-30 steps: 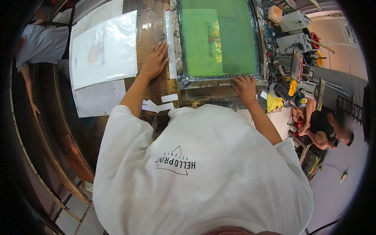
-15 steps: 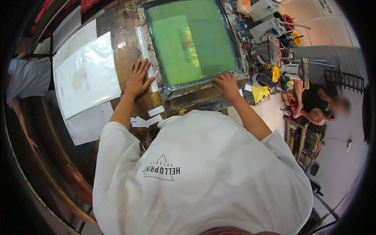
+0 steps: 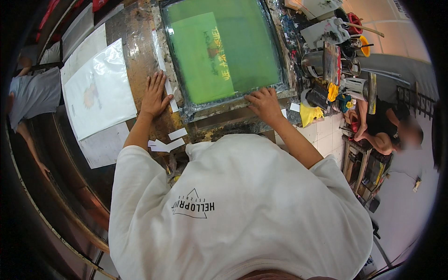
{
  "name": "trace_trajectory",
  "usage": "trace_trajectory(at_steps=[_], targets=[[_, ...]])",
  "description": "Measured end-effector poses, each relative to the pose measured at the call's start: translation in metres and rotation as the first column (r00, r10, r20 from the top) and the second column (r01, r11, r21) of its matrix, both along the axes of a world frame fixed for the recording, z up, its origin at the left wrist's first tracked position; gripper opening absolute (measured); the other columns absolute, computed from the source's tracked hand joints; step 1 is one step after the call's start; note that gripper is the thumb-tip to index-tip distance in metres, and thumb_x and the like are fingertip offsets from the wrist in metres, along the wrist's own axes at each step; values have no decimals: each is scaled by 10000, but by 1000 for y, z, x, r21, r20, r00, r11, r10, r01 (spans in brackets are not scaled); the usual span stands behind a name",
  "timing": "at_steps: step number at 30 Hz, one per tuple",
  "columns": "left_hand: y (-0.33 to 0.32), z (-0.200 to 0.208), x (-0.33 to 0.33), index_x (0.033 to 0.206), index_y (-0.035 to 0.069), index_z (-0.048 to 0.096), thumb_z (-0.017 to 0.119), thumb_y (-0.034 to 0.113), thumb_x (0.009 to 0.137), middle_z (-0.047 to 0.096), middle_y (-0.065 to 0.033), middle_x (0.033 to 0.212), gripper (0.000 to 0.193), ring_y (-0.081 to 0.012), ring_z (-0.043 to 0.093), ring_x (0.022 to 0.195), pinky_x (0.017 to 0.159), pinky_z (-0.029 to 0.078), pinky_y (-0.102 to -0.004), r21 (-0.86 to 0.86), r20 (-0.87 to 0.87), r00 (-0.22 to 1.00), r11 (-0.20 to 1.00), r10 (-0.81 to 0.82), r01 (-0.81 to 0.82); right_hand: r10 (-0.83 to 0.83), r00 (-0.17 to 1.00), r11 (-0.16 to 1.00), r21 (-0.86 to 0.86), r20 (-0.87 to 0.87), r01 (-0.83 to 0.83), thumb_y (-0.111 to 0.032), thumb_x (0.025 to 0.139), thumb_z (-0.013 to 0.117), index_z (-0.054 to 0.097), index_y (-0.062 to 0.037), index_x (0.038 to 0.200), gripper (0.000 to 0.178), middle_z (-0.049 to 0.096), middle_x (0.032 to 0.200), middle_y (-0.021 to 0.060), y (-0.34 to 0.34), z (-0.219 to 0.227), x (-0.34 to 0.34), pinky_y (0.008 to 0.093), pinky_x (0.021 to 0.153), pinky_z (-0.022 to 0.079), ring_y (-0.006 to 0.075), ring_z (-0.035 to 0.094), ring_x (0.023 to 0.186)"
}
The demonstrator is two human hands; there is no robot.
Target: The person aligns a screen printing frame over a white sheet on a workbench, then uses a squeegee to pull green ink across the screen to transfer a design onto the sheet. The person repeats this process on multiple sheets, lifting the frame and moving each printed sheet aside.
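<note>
A screen-printing frame (image 3: pixel 189 112) with green mesh (image 3: pixel 252 51) lies on the stained worktable ahead of me. Faint yellow lettering and a paler rectangle show through the mesh. My right hand (image 3: pixel 265 107) has its bent fingers over the frame's near edge and grips it there. Left of the frame, my left hand (image 3: pixel 155 97) rests flat on the table, fingers stretched out and holding nothing. Its fingertips are beside a narrow white strip (image 3: pixel 161 58) along the frame's left side. Small white paper pieces (image 3: pixel 177 134) lie nearer to me.
At left, a clear plastic-covered sheet (image 3: pixel 98 91) lies over white paper (image 3: pixel 105 147). Stained containers (image 3: pixel 324 33), tins (image 3: pixel 313 64) and a yellow cloth (image 3: pixel 309 114) crowd the right side. One person (image 3: pixel 387 123) sits at far right; another (image 3: pixel 35 91) is at far left.
The view has shifted slightly, so the table and frame appear farther left. My left hand stays flat beside the frame, and my right hand stays on its near edge.
</note>
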State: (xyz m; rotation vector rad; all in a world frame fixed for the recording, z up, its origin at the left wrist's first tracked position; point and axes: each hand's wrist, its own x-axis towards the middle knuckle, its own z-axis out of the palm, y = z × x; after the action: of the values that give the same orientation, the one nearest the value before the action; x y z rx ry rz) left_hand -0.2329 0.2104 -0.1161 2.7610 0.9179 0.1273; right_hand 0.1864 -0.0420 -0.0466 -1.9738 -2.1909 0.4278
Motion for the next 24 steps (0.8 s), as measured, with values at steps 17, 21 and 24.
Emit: trace_trajectory(at_steps=[17,21,24], targets=[[3,13,5,1674,67,299,600,514,1000,280,-138,1748,863,-343,219,1622,1333,97,-538,-24,-15,1000,1000,10,-11,31,996,999,-12,-82,-32,-184,831,808,762,-162,1225,397,714,1127,31,10,16,5,481,1044,391,260,597,1118],[2,13,5,1671,62,304,613,504,996,282,-139,1747,865,-341,220,1622,1334,97,-536,-24,-3,1000,1000,16,-16,36,994,999,22,-103,-34,-169,826,802,770,-157,1200,376,715,1107,34,11,13,6,482,1038,388,262,597,1109],[2,16,6,1670,61,306,623,497,992,279,-138,1748,867,-340,216,1624,1334,95,-535,-37,-2,1000,999,17,-17,39,993,999,25,-109,-36,-175,824,801,773,-157,1186,363,714,1101,37,9,11,6,490,1038,386,265,597,1112]])
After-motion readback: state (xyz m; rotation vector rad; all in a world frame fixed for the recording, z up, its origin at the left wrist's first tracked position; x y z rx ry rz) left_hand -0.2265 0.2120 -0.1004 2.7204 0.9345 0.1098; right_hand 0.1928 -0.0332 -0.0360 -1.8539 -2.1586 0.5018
